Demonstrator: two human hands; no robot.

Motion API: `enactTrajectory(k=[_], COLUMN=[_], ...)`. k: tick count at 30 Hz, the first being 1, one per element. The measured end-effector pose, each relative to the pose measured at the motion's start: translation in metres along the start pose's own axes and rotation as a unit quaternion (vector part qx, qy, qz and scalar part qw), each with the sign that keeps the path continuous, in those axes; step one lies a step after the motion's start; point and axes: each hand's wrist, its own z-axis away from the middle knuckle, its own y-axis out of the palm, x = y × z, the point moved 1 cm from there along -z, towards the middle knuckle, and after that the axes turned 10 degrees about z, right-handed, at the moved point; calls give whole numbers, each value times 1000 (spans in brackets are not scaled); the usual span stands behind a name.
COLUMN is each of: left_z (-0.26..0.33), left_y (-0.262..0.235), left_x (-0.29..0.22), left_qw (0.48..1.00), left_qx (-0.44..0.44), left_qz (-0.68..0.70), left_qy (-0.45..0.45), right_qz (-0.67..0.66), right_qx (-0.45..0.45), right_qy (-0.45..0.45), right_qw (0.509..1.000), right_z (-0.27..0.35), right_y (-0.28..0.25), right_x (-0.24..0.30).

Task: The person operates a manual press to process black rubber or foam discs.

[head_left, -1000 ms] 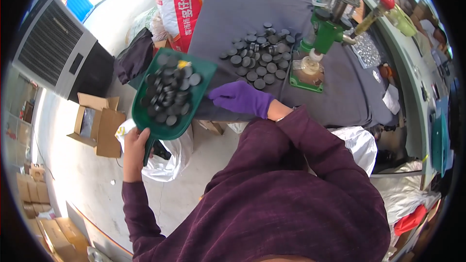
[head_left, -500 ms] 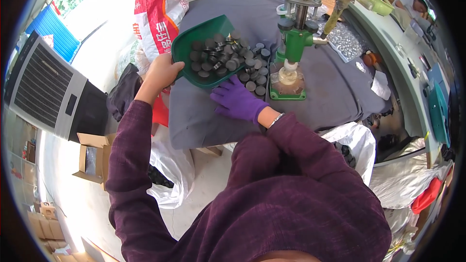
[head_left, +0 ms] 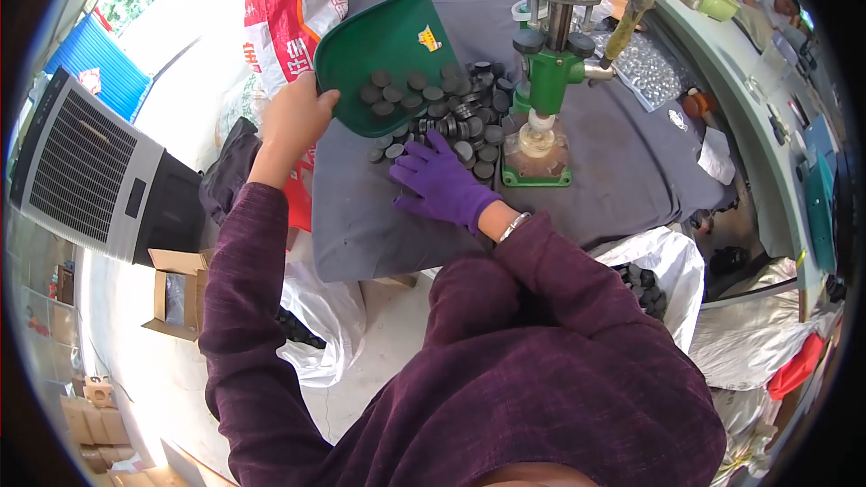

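Tipping looks part done: left hand (head_left: 293, 117) clamped on the green scoop (head_left: 383, 54), some dark discs (head_left: 451, 122) already on the counter (head_left: 379, 207), others inside, gloved right hand (head_left: 442, 182) flat, fingers apart.

Discs (head_left: 456, 117) lie on the table (head_left: 622, 171), seemingly left of the press (head_left: 546, 81).

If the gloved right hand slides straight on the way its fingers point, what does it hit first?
Most likely the dark round discs heaped just beyond the right hand, before the green scoop; depth is unclear.
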Motion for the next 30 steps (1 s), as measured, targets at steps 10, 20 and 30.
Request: enactTrajectory(k=[10, 20, 30], left_z=[19, 7, -56], left_y=[9, 30, 146], left_x=[-13, 2, 173], left_qw=[985, 991, 891], left_qx=[-67, -94, -176], left_qz=[-102, -58, 196], left_qy=[124, 77, -370], right_qz=[22, 12, -19], right_qx=[29, 17, 8], right_qy=[8, 14, 8], right_qw=[999, 1000, 1000], right_z=[2, 1, -8], right_y=[3, 3, -7], right_x=[1, -3, 6])
